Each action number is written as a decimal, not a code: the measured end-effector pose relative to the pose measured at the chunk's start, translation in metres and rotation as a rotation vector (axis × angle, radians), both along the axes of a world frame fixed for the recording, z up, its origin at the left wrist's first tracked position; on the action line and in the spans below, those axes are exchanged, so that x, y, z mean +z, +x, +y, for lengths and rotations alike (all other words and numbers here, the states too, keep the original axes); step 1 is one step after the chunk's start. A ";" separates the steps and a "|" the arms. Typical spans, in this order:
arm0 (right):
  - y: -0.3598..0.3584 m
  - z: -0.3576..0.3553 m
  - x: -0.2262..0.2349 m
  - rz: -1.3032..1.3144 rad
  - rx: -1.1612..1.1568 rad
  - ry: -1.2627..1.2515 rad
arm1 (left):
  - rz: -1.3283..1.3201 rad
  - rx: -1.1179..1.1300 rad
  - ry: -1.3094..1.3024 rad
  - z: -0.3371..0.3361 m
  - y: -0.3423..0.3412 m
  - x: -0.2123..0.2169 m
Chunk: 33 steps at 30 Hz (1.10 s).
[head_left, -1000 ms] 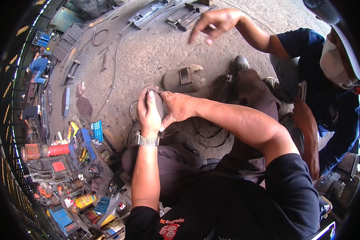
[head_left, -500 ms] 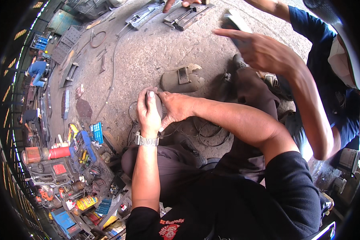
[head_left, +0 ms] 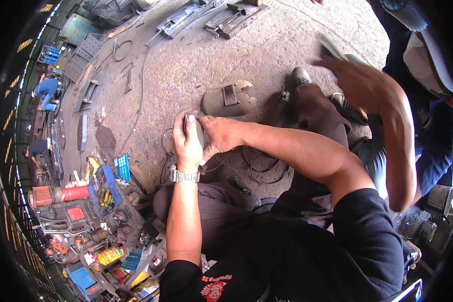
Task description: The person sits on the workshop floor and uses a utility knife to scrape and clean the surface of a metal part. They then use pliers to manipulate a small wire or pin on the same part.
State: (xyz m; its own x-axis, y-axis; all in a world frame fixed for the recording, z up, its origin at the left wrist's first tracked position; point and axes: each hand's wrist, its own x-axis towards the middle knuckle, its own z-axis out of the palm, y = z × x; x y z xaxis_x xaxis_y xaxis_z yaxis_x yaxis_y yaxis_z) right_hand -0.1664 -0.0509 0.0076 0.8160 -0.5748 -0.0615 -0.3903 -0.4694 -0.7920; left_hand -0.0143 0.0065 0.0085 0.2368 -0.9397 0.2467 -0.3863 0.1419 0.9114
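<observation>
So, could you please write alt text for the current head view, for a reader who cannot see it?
A person's left hand and right hand hold a dark object between them above a concrete floor. Beyond them lies a worn welding mask; a co-worker's blurred hand shows at the right, and mixed tools crowd the lower left.

The left hand (head_left: 187, 143) and right hand (head_left: 222, 135) covered part of the dark object (head_left: 200, 133), whose kind could not be told. A co-worker's hand (head_left: 365, 86) was blurred, as was the grey strip (head_left: 332, 47) near it. The top edge cut off most of another hand (head_left: 317, 1). The right forearm (head_left: 292, 143) hid part of the wire coil (head_left: 270, 181). The worker in blue (head_left: 47, 90) and worker in black (head_left: 38, 147) were too small for their work to show.
</observation>
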 end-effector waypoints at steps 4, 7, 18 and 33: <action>0.000 0.000 0.002 0.022 -0.002 0.008 | 0.027 -0.013 -0.006 -0.001 -0.001 0.000; 0.000 0.001 0.001 0.008 -0.013 0.015 | 0.004 -0.015 0.010 -0.001 0.001 0.000; -0.001 0.000 0.000 -0.007 -0.026 0.022 | -0.009 0.012 0.007 -0.002 0.000 -0.001; 0.002 0.002 -0.003 -0.135 -0.074 -0.061 | 0.172 -0.004 -0.011 -0.007 0.013 -0.001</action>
